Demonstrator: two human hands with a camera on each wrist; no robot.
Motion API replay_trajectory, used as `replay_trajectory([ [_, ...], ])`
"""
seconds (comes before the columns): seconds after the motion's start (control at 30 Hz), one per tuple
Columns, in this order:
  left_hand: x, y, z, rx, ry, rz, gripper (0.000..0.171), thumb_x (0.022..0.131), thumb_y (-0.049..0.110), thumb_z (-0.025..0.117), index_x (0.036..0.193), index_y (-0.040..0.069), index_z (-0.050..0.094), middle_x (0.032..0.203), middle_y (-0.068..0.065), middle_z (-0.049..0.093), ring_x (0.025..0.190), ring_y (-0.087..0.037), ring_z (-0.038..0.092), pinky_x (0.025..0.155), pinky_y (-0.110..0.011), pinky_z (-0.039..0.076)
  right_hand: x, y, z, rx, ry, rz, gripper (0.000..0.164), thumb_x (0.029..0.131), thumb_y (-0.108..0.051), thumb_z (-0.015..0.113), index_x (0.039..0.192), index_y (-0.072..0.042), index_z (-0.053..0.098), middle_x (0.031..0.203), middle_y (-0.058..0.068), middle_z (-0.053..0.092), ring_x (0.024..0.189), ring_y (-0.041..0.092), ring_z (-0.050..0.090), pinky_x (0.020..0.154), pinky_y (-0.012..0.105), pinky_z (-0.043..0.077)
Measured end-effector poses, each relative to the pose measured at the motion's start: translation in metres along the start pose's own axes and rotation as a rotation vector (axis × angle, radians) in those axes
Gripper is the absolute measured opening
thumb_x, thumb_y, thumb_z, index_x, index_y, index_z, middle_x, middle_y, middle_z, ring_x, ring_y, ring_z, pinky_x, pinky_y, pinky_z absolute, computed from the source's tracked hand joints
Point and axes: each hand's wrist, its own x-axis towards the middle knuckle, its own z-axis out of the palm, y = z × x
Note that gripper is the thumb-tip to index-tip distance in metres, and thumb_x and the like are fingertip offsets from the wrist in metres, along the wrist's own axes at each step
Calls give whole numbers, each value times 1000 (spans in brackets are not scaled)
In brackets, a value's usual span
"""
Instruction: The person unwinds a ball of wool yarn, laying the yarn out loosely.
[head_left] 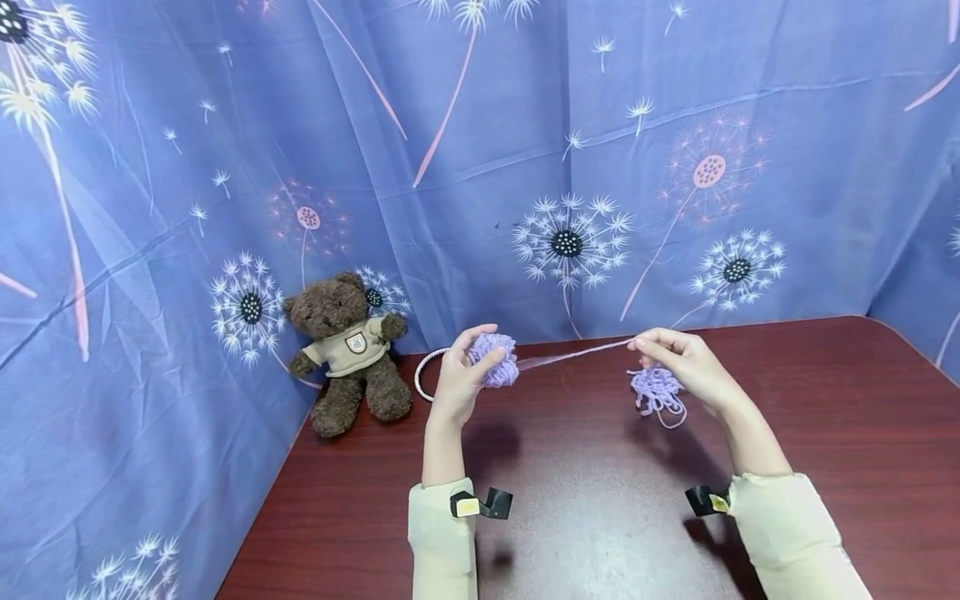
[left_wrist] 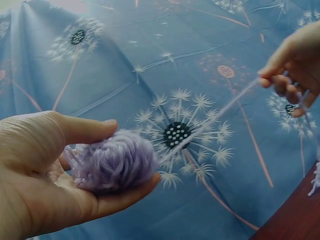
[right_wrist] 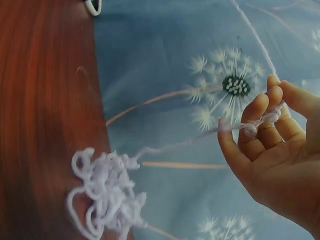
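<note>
My left hand (head_left: 455, 382) holds a ball of lilac yarn (left_wrist: 117, 162) between thumb and fingers, raised over the table. From the ball a strand (head_left: 573, 354) runs taut to the right and slightly up. My right hand (head_left: 686, 362) pinches that strand between thumb and fingertips. In the right wrist view the yarn passes across the right fingers, then on to a loose, looped tangle of lilac yarn (right_wrist: 107, 192). That tangle (head_left: 657, 392) hangs just below the right hand in the head view.
A brown teddy bear (head_left: 348, 354) in a beige shirt sits at the table's back left. Behind my left hand lies a white ring (head_left: 420, 379), partly hidden. The dark red table (head_left: 570, 475) ends at a blue dandelion-print curtain (head_left: 480, 167).
</note>
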Motion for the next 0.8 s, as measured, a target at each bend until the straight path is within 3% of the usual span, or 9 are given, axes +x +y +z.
replay_trajectory([
  [0.2, -2, 4, -6, 1, -17, -31, 42, 91, -9, 54, 132, -4, 46, 97, 2, 65, 82, -10, 71, 66, -22, 58, 0, 12, -20, 32, 64, 10, 20, 101, -21, 53, 101, -33, 69, 81, -23, 63, 76, -2, 59, 77, 11, 47],
  [0.37, -2, 6, -8, 64, -52, -41, 46, 91, -7, 56, 135, -4, 45, 99, 2, 63, 81, -8, 70, 66, -21, 57, -3, 18, -40, 232, 137, 41, 18, 99, -18, 56, 98, -27, 72, 84, -19, 67, 74, -3, 62, 77, 8, 50],
  [0.57, -3, 7, -13, 113, -62, -36, 45, 91, -5, 58, 134, -2, 47, 101, 1, 61, 80, -5, 66, 64, -20, 55, -10, 26, -61, 477, 249, 16, 21, 97, -10, 58, 93, -21, 75, 79, -13, 70, 70, -1, 66, 71, 9, 53],
  [0.8, -5, 7, -18, 206, -111, -47, 37, 92, 1, 61, 128, -1, 54, 108, 3, 56, 53, -2, 35, 47, -18, 31, -18, 34, -76, 568, 355, 35, 20, 96, -10, 59, 89, -20, 76, 69, -9, 68, 65, 1, 67, 65, 11, 53],
])
